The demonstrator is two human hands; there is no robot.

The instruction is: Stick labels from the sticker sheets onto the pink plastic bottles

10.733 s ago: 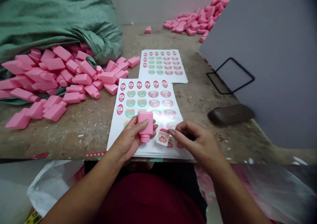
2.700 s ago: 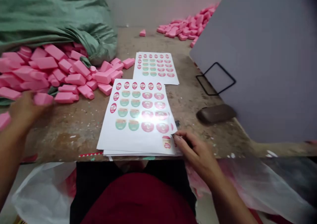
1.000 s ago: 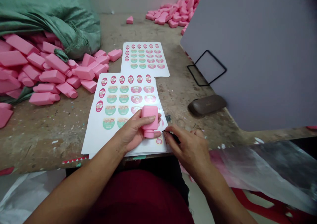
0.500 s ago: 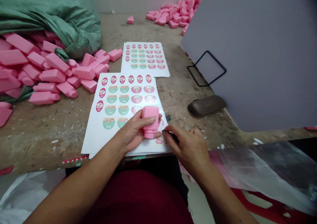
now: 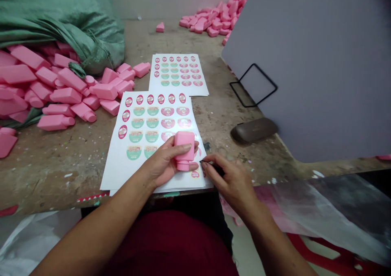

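Observation:
My left hand is closed round a small pink plastic bottle, its neck pointing toward me. It rests over the lower right of a sheet of stickers with green, pink and oval labels. My right hand pinches a thin dark pointed tool whose exact kind I cannot make out. The tool's tip is close to the sheet's right edge, just right of the bottle. My left hand and the bottle hide some of the labels.
A second sticker sheet lies behind the first. Pink bottles spill from a green sack at left; another bottle heap is at the back. A brown glasses case and a grey panel with a black wire stand are right.
My left hand still holds the bottle in nearly the same place. The fingers of my right hand have shifted slightly around the dark tool. The whole view has moved a little.

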